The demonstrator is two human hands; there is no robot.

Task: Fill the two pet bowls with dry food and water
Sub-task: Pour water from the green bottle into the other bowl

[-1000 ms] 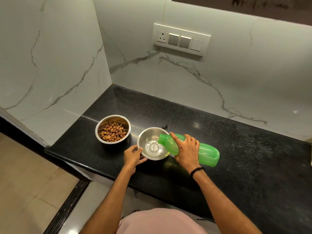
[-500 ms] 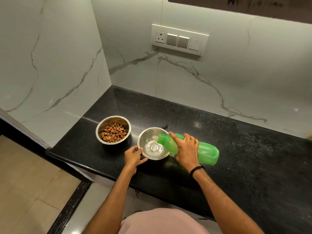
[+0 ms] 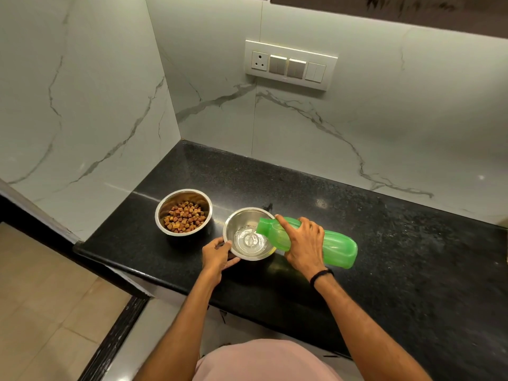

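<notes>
On the black counter (image 3: 357, 215) two steel bowls stand near the front edge; the left bowl (image 3: 183, 212) holds brown kibble (image 3: 184, 218), the right bowl (image 3: 248, 234) shallow clear water (image 3: 249, 240); the right hand (image 3: 303, 244) wraps a translucent green bottle (image 3: 308, 241), tipped with its mouth over that bowl, a thin stream falling; the left hand (image 3: 217, 255) grips the bowl's near rim; a switch panel (image 3: 290, 65) sits on the marble wall

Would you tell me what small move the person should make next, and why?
Probably hold the green bottle tilted until the level rises: water covers only the bottom of the water bowl, which the left hand steadies; the kibble bowl is filled.
</notes>
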